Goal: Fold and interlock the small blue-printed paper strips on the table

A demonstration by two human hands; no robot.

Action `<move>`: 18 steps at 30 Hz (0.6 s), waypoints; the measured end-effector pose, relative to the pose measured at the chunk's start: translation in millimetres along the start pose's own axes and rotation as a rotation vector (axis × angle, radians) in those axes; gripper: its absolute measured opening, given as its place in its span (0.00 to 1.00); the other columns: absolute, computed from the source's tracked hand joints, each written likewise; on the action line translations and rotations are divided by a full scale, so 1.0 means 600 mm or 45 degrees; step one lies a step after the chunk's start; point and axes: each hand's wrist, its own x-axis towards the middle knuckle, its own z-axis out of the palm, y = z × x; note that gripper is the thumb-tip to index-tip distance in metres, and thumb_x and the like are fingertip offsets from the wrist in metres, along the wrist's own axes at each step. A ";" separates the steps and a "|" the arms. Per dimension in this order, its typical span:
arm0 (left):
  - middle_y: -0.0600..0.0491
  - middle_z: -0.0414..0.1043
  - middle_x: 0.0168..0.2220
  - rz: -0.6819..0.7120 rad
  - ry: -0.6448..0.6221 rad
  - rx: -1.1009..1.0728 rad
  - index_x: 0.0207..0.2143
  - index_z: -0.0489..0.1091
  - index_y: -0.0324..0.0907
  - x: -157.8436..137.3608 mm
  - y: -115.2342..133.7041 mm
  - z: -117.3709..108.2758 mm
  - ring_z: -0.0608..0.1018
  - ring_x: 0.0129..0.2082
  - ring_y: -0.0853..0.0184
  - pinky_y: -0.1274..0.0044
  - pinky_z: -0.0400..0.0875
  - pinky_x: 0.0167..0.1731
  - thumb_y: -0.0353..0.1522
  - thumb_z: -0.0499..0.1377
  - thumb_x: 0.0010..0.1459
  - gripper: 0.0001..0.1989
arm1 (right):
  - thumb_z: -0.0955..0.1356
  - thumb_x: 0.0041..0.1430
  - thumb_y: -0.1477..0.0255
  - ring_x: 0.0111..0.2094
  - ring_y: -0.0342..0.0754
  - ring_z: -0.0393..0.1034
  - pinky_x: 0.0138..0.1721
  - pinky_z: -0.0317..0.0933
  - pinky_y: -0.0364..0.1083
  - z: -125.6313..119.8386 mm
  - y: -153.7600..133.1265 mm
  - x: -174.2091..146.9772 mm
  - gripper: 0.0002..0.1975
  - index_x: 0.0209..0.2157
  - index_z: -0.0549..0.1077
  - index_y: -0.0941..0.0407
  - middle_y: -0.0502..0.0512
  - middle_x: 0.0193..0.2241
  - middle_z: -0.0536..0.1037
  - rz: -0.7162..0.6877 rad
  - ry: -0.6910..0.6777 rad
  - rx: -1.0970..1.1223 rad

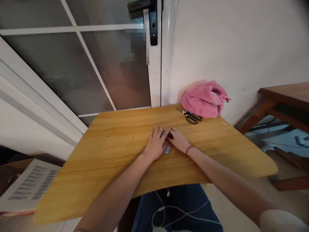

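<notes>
From where I stand, with the seated person at six o'clock, both bare hands meet near the middle of the wooden tabletop [116, 145], over a small dark object [171, 135] too covered to name. It lies at about two o'clock from the middle of the left hand [155, 144] and between nine and ten from the right hand [178, 138]; its showing end sits closer to the right. What I can see of its long axis slants from about ten to four, crossing the gap between the hands.

The left hand lies palm down, fingers spread, some reaching over the object; the right fingers bend in at its near end. Whether either one truly grips or merely steadies it, I can't tell.

Just beside the left thumb, at about four o'clock from that hand, lies a little blue-and-white striped piece [167, 150], apart from the right hand. Well out, between one and two, black-handled scissors [191, 117] rest in front of a pink plush pouch [205, 100]. A red cord bracelet [190, 147] rings the right wrist.
</notes>
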 end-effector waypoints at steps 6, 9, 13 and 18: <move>0.41 0.52 0.60 -0.167 0.071 0.160 0.59 0.50 0.36 -0.002 0.004 -0.002 0.53 0.61 0.56 0.60 0.48 0.58 0.35 0.46 0.59 0.26 | 0.64 0.57 0.74 0.33 0.44 0.64 0.37 0.57 0.43 -0.001 0.000 0.000 0.04 0.32 0.70 0.59 0.54 0.32 0.68 0.004 0.015 -0.011; 0.40 0.54 0.59 -0.247 0.098 0.186 0.58 0.53 0.34 -0.002 0.011 -0.004 0.55 0.60 0.55 0.60 0.49 0.57 0.34 0.46 0.59 0.25 | 0.63 0.57 0.74 0.33 0.44 0.64 0.37 0.58 0.43 -0.003 -0.002 -0.001 0.05 0.33 0.70 0.59 0.54 0.33 0.68 0.003 0.015 -0.013; 0.40 0.52 0.60 -0.225 0.119 0.192 0.59 0.50 0.34 0.000 0.016 -0.007 0.54 0.60 0.55 0.61 0.49 0.57 0.33 0.47 0.58 0.27 | 0.63 0.57 0.73 0.35 0.45 0.64 0.38 0.58 0.44 -0.003 -0.002 -0.002 0.07 0.37 0.70 0.59 0.56 0.35 0.69 -0.003 0.007 0.000; 0.47 0.46 0.63 0.061 0.041 0.159 0.60 0.48 0.41 0.002 0.009 -0.010 0.48 0.63 0.59 0.63 0.48 0.59 0.29 0.48 0.57 0.28 | 0.62 0.58 0.73 0.36 0.45 0.64 0.39 0.57 0.45 -0.001 -0.001 -0.003 0.08 0.38 0.69 0.59 0.56 0.35 0.68 -0.008 0.004 -0.027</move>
